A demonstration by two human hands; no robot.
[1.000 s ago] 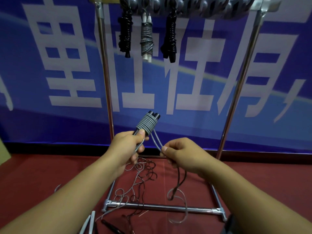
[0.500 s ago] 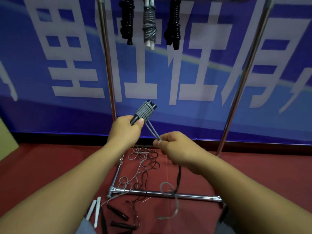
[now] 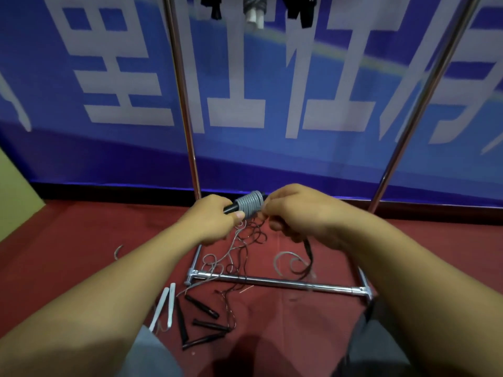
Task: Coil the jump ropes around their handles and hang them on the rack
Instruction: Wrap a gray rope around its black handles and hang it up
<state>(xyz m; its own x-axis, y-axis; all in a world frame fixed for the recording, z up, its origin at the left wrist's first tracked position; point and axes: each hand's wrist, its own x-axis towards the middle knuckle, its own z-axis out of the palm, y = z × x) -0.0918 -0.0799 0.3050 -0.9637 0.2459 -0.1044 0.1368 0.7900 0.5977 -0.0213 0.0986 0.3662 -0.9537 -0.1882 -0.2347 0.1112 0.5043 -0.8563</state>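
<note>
The left hand (image 3: 215,219) grips the black handles (image 3: 231,208) wrapped in grey rope (image 3: 249,204) low before the rack (image 3: 272,282), while the right hand (image 3: 296,213) pinches the rope's loose end beside the coil.

Both forearms bare, no sleeves seen anywhere in frame. No rings, watch or gloves seen on left hand (image 3: 215,217) or right hand (image 3: 296,213). Nails kept short. Grey trousers (image 3: 152,357) worn, seen at bottom of frame on both legs.
</note>
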